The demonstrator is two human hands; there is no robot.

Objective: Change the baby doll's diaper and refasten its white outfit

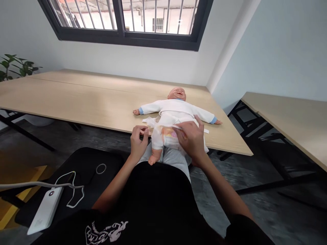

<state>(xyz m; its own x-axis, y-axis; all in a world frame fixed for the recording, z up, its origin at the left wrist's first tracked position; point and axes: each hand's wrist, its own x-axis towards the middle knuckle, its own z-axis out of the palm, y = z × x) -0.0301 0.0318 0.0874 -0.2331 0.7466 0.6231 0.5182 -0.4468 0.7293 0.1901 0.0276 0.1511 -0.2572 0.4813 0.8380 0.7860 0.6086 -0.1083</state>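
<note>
1. At the far left edge, a green leafy potted plant [15, 66] stands behind the long pale wooden table [84, 102].
2. Low on the left, a white rectangular power bank [45, 211] lies on a black padded seat [84, 166], with a white cable [73, 190] looped beside it and a small beaded bracelet ring [100, 168] a little further right.
3. The left hand [138, 143] hovers at the table's near edge, just left of the doll's hip; its fingers curl inward and the fingertips pinch a small white tab of the diaper. A crumpled white cloth strip [150, 121] lies on the table just beyond it.
4. The plastic baby doll in a white long-sleeved top with blue cuffs [176, 109] lies on its back near the table's front edge, arms spread, legs hanging over the edge toward the person.
5. The white printed diaper [165, 136] sits around the doll's hips, between the two hands.
6. The right hand [191, 139] rests flat on the diaper's front, fingers together and pressing down on it.
7. To the right, a second pale wooden table [288, 119] stands well apart.
</note>
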